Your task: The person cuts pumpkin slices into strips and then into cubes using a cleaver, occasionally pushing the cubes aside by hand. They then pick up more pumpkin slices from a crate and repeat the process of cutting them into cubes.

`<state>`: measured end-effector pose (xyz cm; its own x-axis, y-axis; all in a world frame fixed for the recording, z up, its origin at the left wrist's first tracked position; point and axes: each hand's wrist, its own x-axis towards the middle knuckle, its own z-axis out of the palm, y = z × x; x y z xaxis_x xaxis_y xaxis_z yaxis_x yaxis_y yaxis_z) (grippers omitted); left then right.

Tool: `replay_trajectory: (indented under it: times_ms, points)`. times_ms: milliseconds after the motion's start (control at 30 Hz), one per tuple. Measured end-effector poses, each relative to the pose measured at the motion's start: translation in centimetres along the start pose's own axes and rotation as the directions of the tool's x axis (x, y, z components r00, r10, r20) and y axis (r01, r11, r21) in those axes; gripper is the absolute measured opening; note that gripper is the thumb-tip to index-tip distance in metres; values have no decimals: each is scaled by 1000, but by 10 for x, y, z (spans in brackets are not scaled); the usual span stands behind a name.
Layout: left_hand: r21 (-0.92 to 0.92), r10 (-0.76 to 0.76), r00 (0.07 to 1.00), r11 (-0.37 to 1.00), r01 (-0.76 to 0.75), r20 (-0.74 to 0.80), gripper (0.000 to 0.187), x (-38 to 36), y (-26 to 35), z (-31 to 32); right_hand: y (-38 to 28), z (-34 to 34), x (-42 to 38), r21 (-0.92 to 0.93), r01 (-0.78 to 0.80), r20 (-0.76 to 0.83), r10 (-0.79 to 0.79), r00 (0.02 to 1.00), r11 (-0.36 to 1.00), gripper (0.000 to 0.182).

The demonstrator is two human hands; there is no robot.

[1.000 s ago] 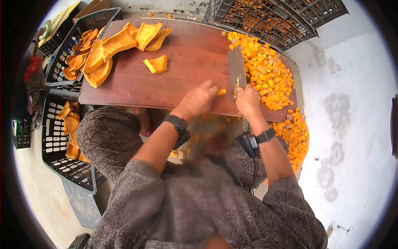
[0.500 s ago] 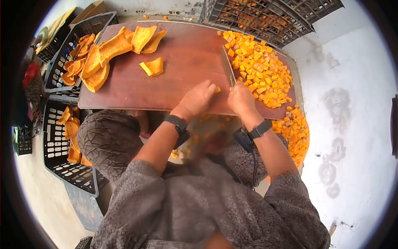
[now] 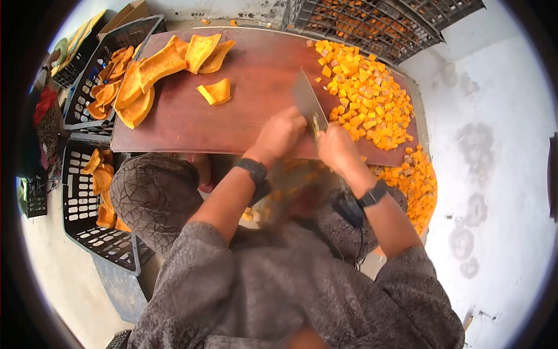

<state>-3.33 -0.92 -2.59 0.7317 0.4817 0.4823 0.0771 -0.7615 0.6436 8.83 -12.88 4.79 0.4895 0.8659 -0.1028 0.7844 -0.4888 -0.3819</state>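
Note:
My right hand point(image 3: 338, 146) is wrapped round the handle of a cleaver point(image 3: 310, 100). The broad blade is tilted, its face showing, over the right part of the reddish-brown board point(image 3: 256, 70). Close against the blade's left side is my left hand point(image 3: 281, 132), fingers curled in; whatever they hold is hidden. A heap of diced pumpkin point(image 3: 372, 102) covers the board's right end, just beyond the cleaver. One short pumpkin piece point(image 3: 215, 92) lies alone left of centre. Long curved pumpkin slabs point(image 3: 160, 67) are piled at the board's left end.
Two black crates point(image 3: 72, 192) with pumpkin pieces stand left of the board. More diced pumpkin point(image 3: 415, 189) is heaped below its right end. Dark slatted crates point(image 3: 372, 26) rise behind the far edge, and a white wall point(image 3: 488, 145) stands on the right.
The cleaver has lifted and turned so its flat face shows, shifting left from beside the diced heap. A small orange piece at my left fingertips no longer shows.

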Motion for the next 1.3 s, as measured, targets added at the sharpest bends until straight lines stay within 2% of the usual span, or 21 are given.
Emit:
replay_trajectory:
  times_ms: [33, 133, 200, 433, 500, 600, 667, 800, 833, 900, 933, 1000, 1033, 1100, 1233, 1267, 1300]
  points:
    - [-1, 3, 1000, 1000, -3, 11, 13, -3, -1, 2, -1, 1, 3, -17, 56, -21, -56, 998, 998, 28]
    - [-52, 17, 998, 998, -20, -58, 15, 6, -1, 1, -9, -2, 12, -24, 1, -71, -2, 997, 1000, 28]
    - [-15, -14, 999, 1000, 13, -48, 18, 3, 4, -3, -13, -1, 13, -18, -9, -80, 8, 997, 1000, 28]
    - [94, 47, 996, 995, -40, -74, 16, -2, 4, -2, -24, 2, 1, -35, -63, -81, 60, 995, 997, 21]
    - [140, -13, 1000, 990, 17, -27, 14, -3, 3, 2, -28, 2, -3, -39, -89, -57, 86, 995, 995, 20]
    - [118, -11, 1000, 993, 9, 16, 15, 0, 4, -1, -24, 8, 2, -57, -94, -87, 88, 992, 994, 19]
    - [115, -7, 999, 993, 3, 35, 15, -2, 2, 2, -14, 8, 21, -176, -39, -117, 18, 993, 984, 26]
    - [78, -27, 999, 997, 24, 33, 16, 0, -1, 1, 12, 1, 35, -66, -54, -188, 41, 981, 996, 25]
    - [72, -28, 999, 997, 26, 31, 16, 0, 1, 1, 16, -1, 32, -72, -55, -186, 41, 982, 996, 25]
    - [119, -89, 993, 990, 79, 81, 16, 1, 4, -1, 17, -10, 17, 112, -152, -90, 162, 983, 982, 27]
    - [113, -90, 992, 990, 80, 89, 16, 0, 6, 0, 13, -14, 6, 111, -162, -85, 172, 981, 980, 27]
    - [86, -129, 989, 989, 123, 67, 15, 3, 7, 1, 4, -17, -9, 137, -48, -96, 61, 993, 989, 28]
    - [87, -127, 989, 989, 121, 72, 15, 3, 6, 2, 3, -16, -12, 141, -51, -97, 65, 993, 989, 28]
    - [94, -123, 990, 989, 117, 67, 14, 4, 4, 2, -1, -15, -16, 17, -57, -4, 57, 998, 998, 27]
    - [89, -130, 987, 989, 122, 99, 12, 4, 3, 1, -5, -15, -12, 73, -71, 75, 65, 995, 995, 30]
    - [76, -128, 986, 990, 121, 106, 12, 5, 3, 1, -3, -10, -6, 79, -77, 78, 71, 994, 994, 30]
    - [60, -119, 986, 992, 113, 120, 11, 6, 5, 1, -2, -3, 2, 35, -26, 15, 25, 1000, 999, 30]
